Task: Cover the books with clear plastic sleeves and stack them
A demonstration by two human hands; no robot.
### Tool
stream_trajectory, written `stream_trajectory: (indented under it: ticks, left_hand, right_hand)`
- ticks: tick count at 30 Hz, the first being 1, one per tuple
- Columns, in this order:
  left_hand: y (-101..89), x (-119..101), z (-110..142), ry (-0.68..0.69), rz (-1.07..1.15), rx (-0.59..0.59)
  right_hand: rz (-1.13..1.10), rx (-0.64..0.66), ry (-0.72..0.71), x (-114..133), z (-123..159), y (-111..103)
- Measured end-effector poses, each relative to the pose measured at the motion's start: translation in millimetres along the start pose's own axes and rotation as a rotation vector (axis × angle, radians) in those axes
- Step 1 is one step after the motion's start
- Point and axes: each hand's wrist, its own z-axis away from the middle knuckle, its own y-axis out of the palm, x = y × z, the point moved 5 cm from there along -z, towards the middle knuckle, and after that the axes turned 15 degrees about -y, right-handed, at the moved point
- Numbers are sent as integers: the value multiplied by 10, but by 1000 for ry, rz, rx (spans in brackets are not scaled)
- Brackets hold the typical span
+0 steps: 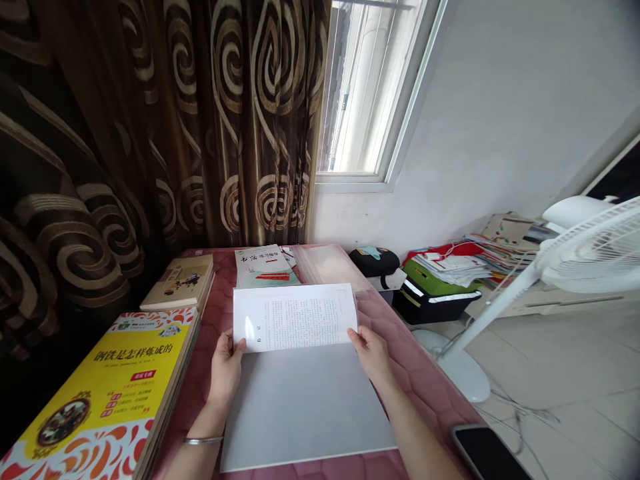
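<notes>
An open paperback book [300,373] lies on a pink quilted table cover [415,360], its pale grey inside cover facing up toward me. A printed white page [295,317] stands lifted and curved above it. My left hand [225,367] grips the page's left edge between thumb and fingers. On the right edge, my right hand [373,353] holds the page the same way. A silver bangle [203,440] circles my left wrist. The text on the page is too small to read.
Stacked books lie to the left, a yellow-covered one [100,393] nearest me. Farther back are a beige book [180,280], a workbook [265,267] and a clear plastic folder [327,263]. A black phone [487,453] sits at the right table edge, beyond which stands a white fan [590,253].
</notes>
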Motion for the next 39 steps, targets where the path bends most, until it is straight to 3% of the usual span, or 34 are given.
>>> stream_trajectory:
  ticks: [6,31,39]
  left_hand:
    - [1,-17,-7,-2,-9,-18]
    - [1,-59,20,-4,-34,-54]
    - [18,-101,28,-4,-25,-64]
  right_hand:
    - [-157,69,20,-13,1,4]
    - [82,35,-15,-149,-25,-54]
    - [35,30,-34,-120,-15,-37]
